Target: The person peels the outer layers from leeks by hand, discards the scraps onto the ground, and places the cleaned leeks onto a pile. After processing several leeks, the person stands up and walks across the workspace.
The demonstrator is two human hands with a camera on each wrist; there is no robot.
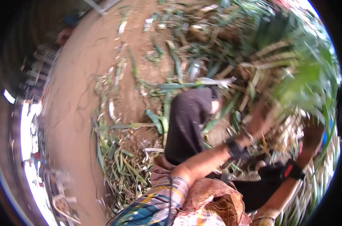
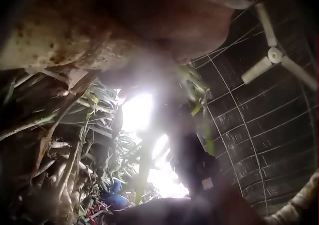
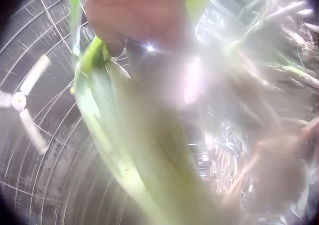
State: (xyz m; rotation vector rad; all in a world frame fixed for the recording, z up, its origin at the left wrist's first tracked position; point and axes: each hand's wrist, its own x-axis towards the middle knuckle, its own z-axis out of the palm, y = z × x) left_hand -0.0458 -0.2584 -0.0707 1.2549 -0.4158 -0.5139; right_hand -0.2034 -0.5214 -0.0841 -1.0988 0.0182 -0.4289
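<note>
In the head view my left hand (image 1: 265, 116), blurred, is at the base of a bright green leek (image 1: 303, 83). My right hand (image 1: 313, 132) is close by, farther right, by the same leaves. The right wrist view has the right hand's fingers (image 3: 139, 16) curled at the top, with broad leek leaves running down below them. In the left wrist view the left palm and fingers (image 2: 194, 26) fill the top, around a pale, brown-spotted stalk (image 2: 50, 41). Glare hides part of both grips.
Leeks with long leaves (image 1: 276, 34) lie heaped at upper right, pale stalks (image 1: 303, 199) at lower right. Cut leaf scraps (image 1: 122, 165) litter the dirt floor (image 1: 73, 113). My bent knee (image 1: 188, 116) is left of the hands. A ceiling fan (image 2: 275, 56) hangs overhead.
</note>
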